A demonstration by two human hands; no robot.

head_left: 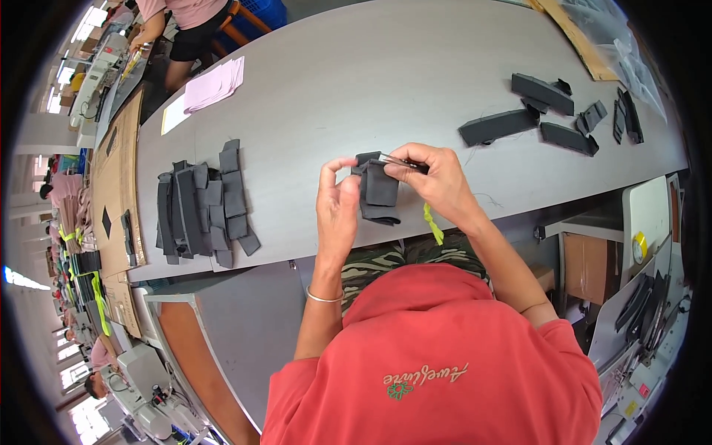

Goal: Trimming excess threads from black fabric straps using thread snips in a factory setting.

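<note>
Near the table's front edge, my left hand pinches the left side of a folded black fabric piece. A flap of the fabric hangs down toward me. My right hand is closed around small dark thread snips, whose metal blades lie at the top of the fabric. From below this hand dangles a knotted yellow-green cord. Part of the left fingertips' grip is hidden by the cloth.
A pile of black fabric strips lies at left, and several loose black pieces at right. Pink sheets rest at the far left. Cardboard borders the table's left end. Another person sits beyond the far left edge.
</note>
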